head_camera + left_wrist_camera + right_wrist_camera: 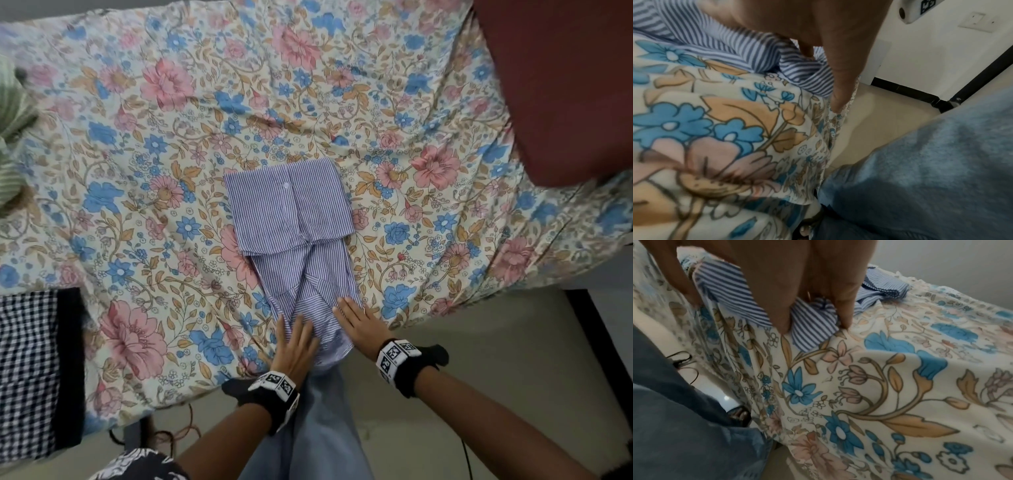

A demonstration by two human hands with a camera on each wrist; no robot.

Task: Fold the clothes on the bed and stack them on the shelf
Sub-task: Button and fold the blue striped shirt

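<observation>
- Striped blue-and-white shirt (291, 219) lies part-folded mid-bed on the floral sheet (137, 154), collar end at 6 o'clock.
- Your left hand (295, 346) presses flat on that end, fingers straight, grasping nothing.
- Your right hand (359, 320) lies flat beside it, also ungripped.
- Checked garment (30, 370) sits at 8 o'clock.

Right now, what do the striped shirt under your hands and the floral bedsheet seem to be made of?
The striped shirt: thin woven fabric, likely cotton, matte; it holds crisp folded edges and shows a small white button. The floral bedsheet: printed woven cloth, matte, with soft creases, possibly cotton or a blend. Both hands, left and right, press flat on the shirt.
</observation>
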